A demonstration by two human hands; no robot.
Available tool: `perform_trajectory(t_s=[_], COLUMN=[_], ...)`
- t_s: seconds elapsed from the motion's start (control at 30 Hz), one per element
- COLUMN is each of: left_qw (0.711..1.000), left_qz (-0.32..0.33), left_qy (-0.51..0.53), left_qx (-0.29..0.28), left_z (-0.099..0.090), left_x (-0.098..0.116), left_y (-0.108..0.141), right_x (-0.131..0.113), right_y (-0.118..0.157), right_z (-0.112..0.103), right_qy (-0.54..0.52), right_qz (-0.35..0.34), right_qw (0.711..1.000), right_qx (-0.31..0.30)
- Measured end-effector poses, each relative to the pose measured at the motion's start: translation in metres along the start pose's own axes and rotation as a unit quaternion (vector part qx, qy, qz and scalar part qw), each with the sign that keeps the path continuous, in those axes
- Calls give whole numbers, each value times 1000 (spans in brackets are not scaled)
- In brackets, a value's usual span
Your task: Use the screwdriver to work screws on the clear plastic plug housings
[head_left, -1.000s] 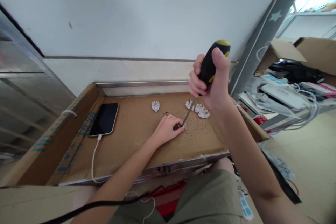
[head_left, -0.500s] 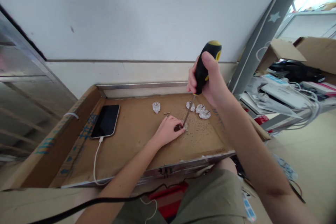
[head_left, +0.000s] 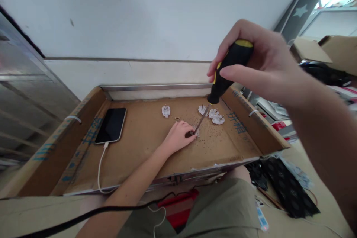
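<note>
My right hand (head_left: 270,59) is wrapped around the black and yellow handle of a screwdriver (head_left: 232,63), which leans to the upper right. Its shaft runs down to a small clear plastic plug (head_left: 198,132) on the cardboard. The fingertips of my left hand (head_left: 178,135) pinch that plug, hiding most of it. Small brass-coloured metal pieces (head_left: 177,119) lie just above my left hand. One clear plug (head_left: 166,111) stands apart at the back, pins up. Three more clear plugs (head_left: 218,119) sit close together to the right of the shaft.
The cardboard tray (head_left: 139,156) has raised sides and dark specks around the work spot. A phone (head_left: 111,125) with a white cable (head_left: 99,171) lies at left. A black cable (head_left: 111,210) crosses below. Boxes (head_left: 340,54) and a black perforated sheet (head_left: 290,186) are at right.
My right hand has turned around the handle, its wrist swinging up and to the right. The screwdriver leans further right, its tip still at the plug. My left hand stays in place.
</note>
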State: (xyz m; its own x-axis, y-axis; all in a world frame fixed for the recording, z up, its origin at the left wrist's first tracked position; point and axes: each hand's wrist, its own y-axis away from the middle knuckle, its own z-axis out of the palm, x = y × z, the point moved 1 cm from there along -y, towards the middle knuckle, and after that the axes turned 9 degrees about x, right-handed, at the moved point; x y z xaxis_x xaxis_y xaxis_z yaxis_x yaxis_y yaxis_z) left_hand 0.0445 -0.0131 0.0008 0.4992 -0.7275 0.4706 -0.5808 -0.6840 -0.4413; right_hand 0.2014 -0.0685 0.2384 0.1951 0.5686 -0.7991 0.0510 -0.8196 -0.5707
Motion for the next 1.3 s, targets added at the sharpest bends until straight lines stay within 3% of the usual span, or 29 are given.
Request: perform_trajectory(t_s=[0.1,0.3,0.57,0.67,0.73,0.83,0.9,1.03,1.2,1.3], left_qw=[1000,1000,1000,1000,999,999,999,1000,999,1000], left_qz=[4,8,2,5,7,4,1,9,15,7], left_qy=[-21,-19,-24,-30,-34,-34,-34,-26,-21,-24], left_qx=[3,3,7,1,-1,2,6,13,19,11], left_z=[1,2,2,1,0,0,0,1,1,2], left_x=[2,1,2,2,2,2,1,1,0,0], left_y=[0,0,0,0,0,0,1,2,4,4], right_x=[11,23,18,21,20,12,5,-8,-19,-19], right_y=[3,-1,-2,-6,-9,-10,-8,-6,-9,-11], right_z=[14,18,17,7,-2,-9,-9,-3,-7,-13], right_qy=[-54,-83,-91,17,159,354,427,496,421,485], right_qz=[-60,-38,39,50,2,-102,-149,-189,-147,-163], right_qw=[996,995,992,997,987,929,891,847,886,851], right_qx=[-30,29,-81,-48,-12,47,41,-26,-130,-118])
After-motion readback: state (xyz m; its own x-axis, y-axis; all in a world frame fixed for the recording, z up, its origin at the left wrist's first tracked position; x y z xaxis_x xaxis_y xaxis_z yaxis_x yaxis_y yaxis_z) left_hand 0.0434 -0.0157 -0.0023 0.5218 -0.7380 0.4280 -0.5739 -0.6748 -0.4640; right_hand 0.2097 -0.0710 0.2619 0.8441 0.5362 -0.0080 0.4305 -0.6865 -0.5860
